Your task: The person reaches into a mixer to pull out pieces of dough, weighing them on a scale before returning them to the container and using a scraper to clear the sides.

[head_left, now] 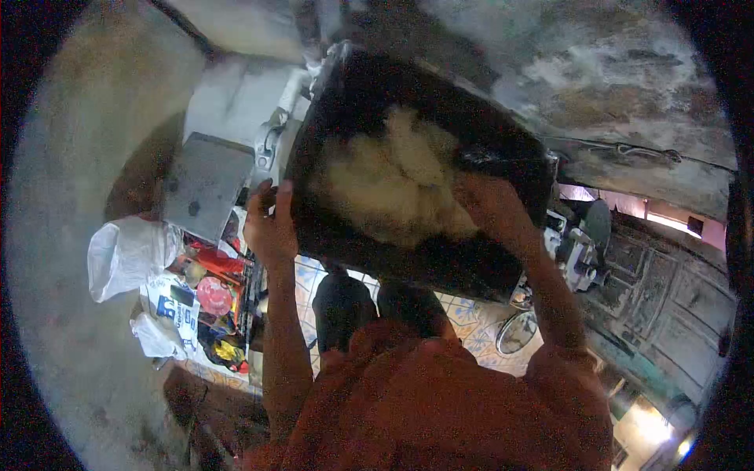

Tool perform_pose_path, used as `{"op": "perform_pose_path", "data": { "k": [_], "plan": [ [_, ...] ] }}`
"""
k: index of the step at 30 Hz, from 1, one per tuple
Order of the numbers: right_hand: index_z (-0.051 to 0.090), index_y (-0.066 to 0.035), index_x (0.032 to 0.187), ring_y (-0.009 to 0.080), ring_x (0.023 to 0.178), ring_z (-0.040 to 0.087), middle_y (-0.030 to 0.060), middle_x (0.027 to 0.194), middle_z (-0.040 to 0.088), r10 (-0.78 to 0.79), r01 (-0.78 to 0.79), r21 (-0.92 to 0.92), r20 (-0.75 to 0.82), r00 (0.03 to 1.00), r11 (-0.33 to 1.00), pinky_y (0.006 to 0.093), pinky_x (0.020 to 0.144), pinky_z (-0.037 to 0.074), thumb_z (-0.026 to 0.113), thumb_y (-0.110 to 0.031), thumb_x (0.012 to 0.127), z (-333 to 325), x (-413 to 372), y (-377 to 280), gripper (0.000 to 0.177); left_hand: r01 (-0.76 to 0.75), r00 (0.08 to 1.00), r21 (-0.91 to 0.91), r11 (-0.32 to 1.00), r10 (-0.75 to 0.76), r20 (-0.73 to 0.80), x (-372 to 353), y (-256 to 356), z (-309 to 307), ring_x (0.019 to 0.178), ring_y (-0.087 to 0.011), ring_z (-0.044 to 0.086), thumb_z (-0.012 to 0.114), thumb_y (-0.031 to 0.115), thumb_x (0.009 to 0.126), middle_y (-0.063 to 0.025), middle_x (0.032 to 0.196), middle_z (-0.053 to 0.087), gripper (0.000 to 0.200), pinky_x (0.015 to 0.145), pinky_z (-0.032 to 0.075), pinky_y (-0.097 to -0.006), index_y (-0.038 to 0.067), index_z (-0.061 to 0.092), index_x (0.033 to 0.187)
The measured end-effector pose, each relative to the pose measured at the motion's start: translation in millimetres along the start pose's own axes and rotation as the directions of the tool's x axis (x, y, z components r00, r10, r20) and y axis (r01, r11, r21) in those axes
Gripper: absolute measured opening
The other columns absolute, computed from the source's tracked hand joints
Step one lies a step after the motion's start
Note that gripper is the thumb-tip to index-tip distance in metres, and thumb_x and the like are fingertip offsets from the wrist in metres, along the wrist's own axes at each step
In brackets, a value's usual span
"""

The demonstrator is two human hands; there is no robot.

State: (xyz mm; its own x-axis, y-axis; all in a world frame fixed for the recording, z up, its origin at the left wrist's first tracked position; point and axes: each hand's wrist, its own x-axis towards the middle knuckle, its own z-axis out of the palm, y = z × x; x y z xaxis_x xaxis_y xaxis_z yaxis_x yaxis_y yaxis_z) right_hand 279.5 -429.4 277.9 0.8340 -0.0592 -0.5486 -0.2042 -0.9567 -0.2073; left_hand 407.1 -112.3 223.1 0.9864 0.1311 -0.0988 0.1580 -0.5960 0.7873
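Note:
A wide black tub [353,90] is before me, with a pale, lumpy, dough-like mass [385,177] heaped in its middle. My right hand [496,206] reaches in from the right, its fingers curled into the right side of the pale mass and partly hidden there. Outside the tub's left wall is my left hand [272,228], fingers pointing up and apart. Its fingertips lie just below a light-coloured metal fitting [267,153] that runs along that side.
To the left, a grey flat panel [203,187] stands over a cluttered shelf with a white plastic bag [129,255] and a red round item [214,295]. A metal machine [581,251] stands right of the tub. A round lid-like object [516,333] rests on the patterned tile floor [479,314].

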Motion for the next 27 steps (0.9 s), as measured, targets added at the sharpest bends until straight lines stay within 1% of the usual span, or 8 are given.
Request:
{"op": "perform_pose_path", "data": {
  "k": [3, 7, 10, 12, 17, 21, 23, 27],
  "plan": [
    [0.056, -0.012, 0.124, 0.0328, 0.118, 0.053, 0.0179, 0.129, 0.053, -0.001, 0.01, -0.077, 0.12, 0.993, 0.997, 0.0455, 0.092, 0.047, 0.055, -0.021, 0.089, 52, -1, 17, 0.037, -0.074, 0.997, -0.075, 0.994, 0.072, -0.023, 1, -4, 1, 0.086, -0.0215, 0.065, 0.073, 0.035, 0.083, -0.0126, 0.095, 0.069, 0.043, 0.08, 0.05, -0.0341, 0.0, 0.065, 0.106],
    [0.051, -0.014, 0.131, 0.0325, 0.125, 0.048, 0.0177, 0.133, 0.051, -0.375, 0.337, -0.206, -0.185, 0.909, 0.919, 0.0459, 0.101, 0.041, 0.057, -0.022, 0.088, 160, 8, 19, 0.044, -0.031, 0.999, -0.096, 0.995, 0.029, -0.021, 3, -10, 2, 0.089, -0.021, 0.064, 0.073, 0.036, 0.082, -0.0127, 0.097, 0.069, 0.045, 0.081, 0.049, -0.0341, -0.001, 0.065, 0.106],
    [0.05, -0.014, 0.132, 0.0336, 0.124, 0.048, 0.0173, 0.133, 0.05, -0.418, 0.355, -0.312, -0.167, 0.893, 0.882, 0.0468, 0.101, 0.041, 0.059, -0.02, 0.086, 168, 46, 2, 0.047, -0.024, 1.0, -0.028, 0.999, 0.024, 0.007, 6, -12, 2, 0.089, -0.02, 0.064, 0.073, 0.033, 0.083, -0.0117, 0.098, 0.069, 0.04, 0.082, 0.049, -0.0332, 0.0, 0.065, 0.105],
    [0.049, -0.014, 0.133, 0.0343, 0.124, 0.048, 0.0171, 0.134, 0.05, -0.384, 0.34, -0.32, -0.083, 0.92, 0.884, 0.0474, 0.101, 0.041, 0.061, -0.019, 0.085, 147, 72, -7, 0.049, 0.06, 0.996, -0.079, 0.995, -0.055, 0.063, 2, 9, -5, 0.089, -0.0201, 0.064, 0.072, 0.025, 0.084, -0.0106, 0.098, 0.069, 0.031, 0.084, 0.048, -0.0333, 0.002, 0.067, 0.104],
    [0.047, -0.013, 0.135, 0.036, 0.123, 0.047, 0.0166, 0.135, 0.049, -0.146, 0.208, -0.354, 0.192, 0.97, 0.912, 0.0489, 0.101, 0.04, 0.065, -0.016, 0.082, 80, 88, -12, 0.055, -0.044, 0.998, -0.049, 0.998, 0.046, 0.037, 4, -2, 0, 0.083, -0.0197, 0.066, 0.071, 0.04, 0.083, -0.0127, 0.094, 0.07, 0.043, 0.079, 0.049, -0.0318, 0.003, 0.066, 0.104],
    [0.049, -0.011, 0.133, 0.0349, 0.118, 0.052, 0.0164, 0.133, 0.051, -0.201, 0.16, -0.28, -0.121, 0.972, 0.946, 0.0472, 0.1, 0.042, 0.065, -0.018, 0.083, 42, 44, -13, 0.053, -0.11, 0.994, -0.039, 0.993, 0.109, -0.018, 4, -18, 3, 0.084, -0.0195, 0.066, 0.072, 0.039, 0.082, -0.0118, 0.093, 0.07, 0.042, 0.079, 0.05, -0.032, 0.003, 0.067, 0.103],
    [0.053, -0.009, 0.128, 0.034, 0.111, 0.057, 0.0175, 0.127, 0.056, -0.053, 0.045, -0.044, -0.21, 0.976, 0.998, 0.0448, 0.095, 0.045, 0.059, -0.022, 0.088, -5, -17, -39, 0.042, -0.079, 0.997, -0.078, 0.994, 0.08, 0.007, 6, -21, 6, 0.086, -0.0229, 0.067, 0.072, 0.039, 0.081, -0.0131, 0.094, 0.07, 0.043, 0.08, 0.05, -0.0333, 0.003, 0.067, 0.104],
    [0.057, -0.006, 0.118, 0.0353, 0.097, 0.063, 0.018, 0.102, 0.066, 0.158, -0.12, 0.223, -0.16, 0.975, 0.967, 0.0436, 0.083, 0.05, 0.052, -0.026, 0.093, 7, -61, 19, 0.032, -0.113, 0.994, -0.01, 0.994, 0.113, 0.012, 5, -17, 1, 0.088, -0.024, 0.066, 0.071, 0.039, 0.082, -0.0129, 0.097, 0.07, 0.044, 0.082, 0.049, -0.0347, 0.004, 0.066, 0.108]
  ]
}}
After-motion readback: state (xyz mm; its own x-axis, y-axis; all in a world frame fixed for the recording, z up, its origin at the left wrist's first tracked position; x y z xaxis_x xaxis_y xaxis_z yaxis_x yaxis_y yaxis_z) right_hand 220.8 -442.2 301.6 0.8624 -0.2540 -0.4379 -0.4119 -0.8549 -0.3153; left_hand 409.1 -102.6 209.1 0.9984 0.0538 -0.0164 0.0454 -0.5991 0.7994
